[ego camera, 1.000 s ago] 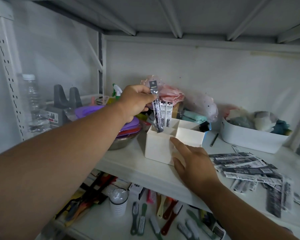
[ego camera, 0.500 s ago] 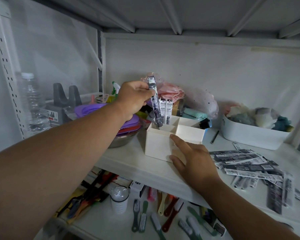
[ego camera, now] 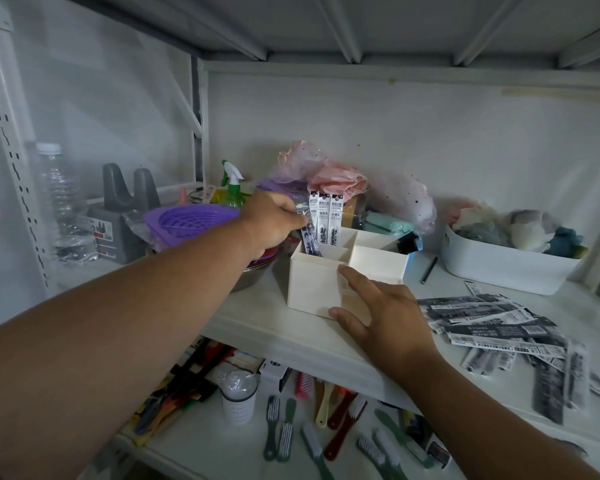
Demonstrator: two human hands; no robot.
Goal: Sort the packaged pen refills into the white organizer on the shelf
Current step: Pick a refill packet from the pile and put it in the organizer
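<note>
A white organizer point(ego camera: 312, 287) with several compartments stands on the shelf. My left hand point(ego camera: 274, 220) pinches a dark refill packet point(ego camera: 307, 237) by its top, with the packet's lower end down in the front left compartment. Three white refill packets point(ego camera: 328, 221) stand upright in the compartment behind it. My right hand point(ego camera: 385, 317) rests flat against the organizer's front right corner, fingers straight. A pile of several dark and white refill packets point(ego camera: 499, 330) lies on the shelf to the right.
A white bin point(ego camera: 506, 271) of soft items sits at the back right, with a pencil point(ego camera: 429, 270) lying in front of it. Purple baskets point(ego camera: 187, 220), a spray bottle point(ego camera: 232, 185), a water bottle point(ego camera: 63, 209) and bags crowd the left and back. Brushes point(ego camera: 284, 431) lie on the lower shelf.
My left hand has come down with the dark packet, sinking it deeper into the front left compartment. My right hand has stayed on the organizer.
</note>
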